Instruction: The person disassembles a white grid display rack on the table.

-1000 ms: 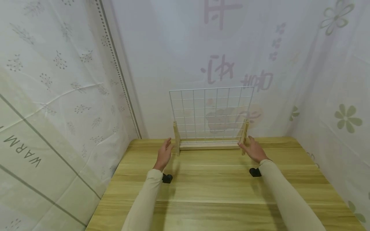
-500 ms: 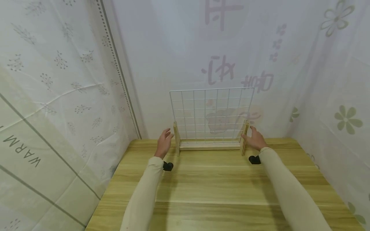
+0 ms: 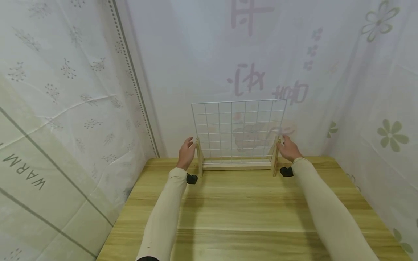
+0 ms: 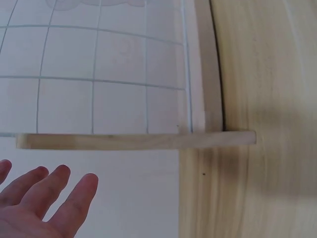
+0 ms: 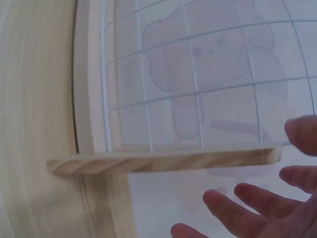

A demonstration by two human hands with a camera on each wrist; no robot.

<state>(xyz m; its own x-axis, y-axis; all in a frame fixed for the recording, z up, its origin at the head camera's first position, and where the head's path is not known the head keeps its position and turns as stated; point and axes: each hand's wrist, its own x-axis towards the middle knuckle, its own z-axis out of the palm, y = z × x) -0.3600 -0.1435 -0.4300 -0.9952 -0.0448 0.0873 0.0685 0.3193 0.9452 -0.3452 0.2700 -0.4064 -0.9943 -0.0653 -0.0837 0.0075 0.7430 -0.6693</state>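
Observation:
A white wire grid panel (image 3: 238, 130) stands upright in a wooden stand (image 3: 236, 167) at the back of the table. My left hand (image 3: 187, 154) is beside the stand's left post (image 3: 200, 157). In the left wrist view, the fingers (image 4: 81, 196) are extended and a gap separates them from that post (image 4: 133, 141). My right hand (image 3: 289, 149) is beside the right post (image 3: 275, 159). In the right wrist view its fingers (image 5: 233, 210) are spread, with the thumb near the post's upper end; whether the thumb touches it, I cannot tell. Neither hand holds anything.
The wood-grain table (image 3: 235, 210) extends in front of the stand. A printed white curtain (image 3: 183, 72) hangs close behind it, with more patterned cloth (image 3: 65, 108) at the left and right sides. Black wrist cameras (image 3: 192, 178) sit under the sleeves.
Both hands have moved forward and up along the outer sides of the stand, nearer the posts' upper ends. The grid panel and stand have not moved.

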